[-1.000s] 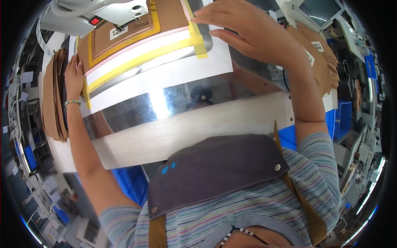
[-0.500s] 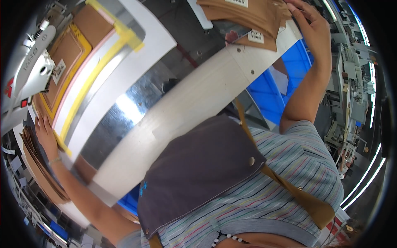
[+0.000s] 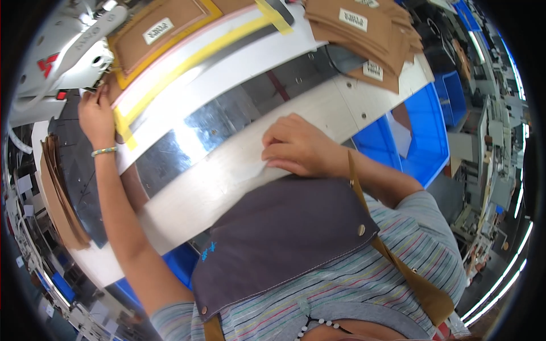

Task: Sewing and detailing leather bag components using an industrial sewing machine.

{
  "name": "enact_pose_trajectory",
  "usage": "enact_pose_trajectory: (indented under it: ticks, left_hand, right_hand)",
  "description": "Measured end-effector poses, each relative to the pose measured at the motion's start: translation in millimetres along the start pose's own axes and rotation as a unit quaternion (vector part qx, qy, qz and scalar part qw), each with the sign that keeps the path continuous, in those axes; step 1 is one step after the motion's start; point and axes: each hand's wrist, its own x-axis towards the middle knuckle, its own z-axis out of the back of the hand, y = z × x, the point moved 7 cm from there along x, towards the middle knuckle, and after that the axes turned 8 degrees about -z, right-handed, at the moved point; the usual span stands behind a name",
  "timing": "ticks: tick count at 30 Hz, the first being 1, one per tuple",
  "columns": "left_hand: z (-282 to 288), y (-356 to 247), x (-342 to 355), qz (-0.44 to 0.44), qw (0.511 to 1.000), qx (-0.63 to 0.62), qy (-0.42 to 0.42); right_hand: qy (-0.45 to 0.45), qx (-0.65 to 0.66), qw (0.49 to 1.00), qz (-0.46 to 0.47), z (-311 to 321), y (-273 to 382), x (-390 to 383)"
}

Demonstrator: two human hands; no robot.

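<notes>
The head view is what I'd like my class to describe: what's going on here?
A person works at a table with a white machine. Their left hand is at the left corner of a taped white sheet, close to the machine. A labelled brown panel lies inside a yellow frame. The right hand, fingers curled, is over the table's pale front edge; whether it holds anything is unclear. Brown pieces are piled at the right.
</notes>
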Motion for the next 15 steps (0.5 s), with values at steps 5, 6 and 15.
enact_pose_trajectory:
  ticks: [5, 6, 15]
  left_hand:
    - [-1, 11, -5, 0.076, 0.99, -0.116, -0.028]
    - [-5, 23, -12, 0.134, 0.971, -0.2, -0.003]
    - [137, 20, -182, 0.312, 0.802, -0.468, 0.202]
  right_hand:
    - [0.084, 0.027, 0.996, -0.009, 10, 0, 25]
    - [0.067, 0.047, 0.997, -0.014, 20, -2, 33]
    - [0.081, 0.176, 0.968, -0.161, 70, -56, 131]
